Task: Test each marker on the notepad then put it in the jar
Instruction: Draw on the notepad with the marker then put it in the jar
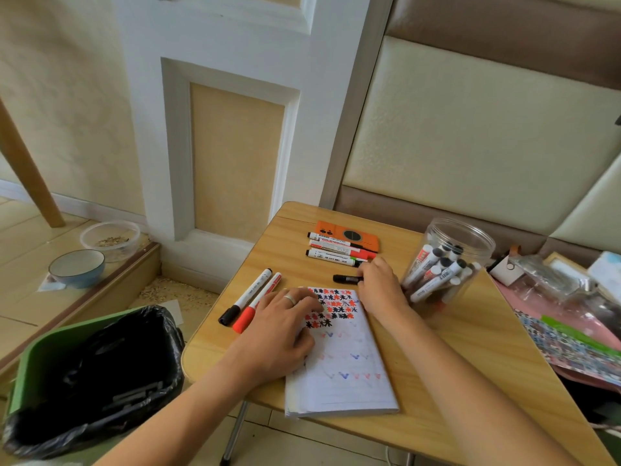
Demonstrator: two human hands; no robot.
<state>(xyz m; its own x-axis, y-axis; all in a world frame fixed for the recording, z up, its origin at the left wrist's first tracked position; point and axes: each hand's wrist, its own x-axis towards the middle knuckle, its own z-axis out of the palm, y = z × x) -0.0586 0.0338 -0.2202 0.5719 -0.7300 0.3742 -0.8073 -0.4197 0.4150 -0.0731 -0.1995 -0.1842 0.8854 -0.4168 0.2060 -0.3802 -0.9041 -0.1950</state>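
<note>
Wooden worktop (470,331) carries an open notepad (342,358), its top rows filled with red and black marks. Left hand (279,334) presses flat on the page, grip released. Right hand (379,287) pinches a black marker (347,279) just above the notepad. A clear jar (447,260) of markers lies tilted beside that wrist. 2 markers (250,301) lie left; 3 more (336,248) rest against an orange case (349,235). A green bin (43,351) stands below.

table (470,344) smooth light wood | jar (450,260) clear glossy plastic | notepad (349,375) matt lined paper | bin liner (111,375) glossy black plastic
</note>
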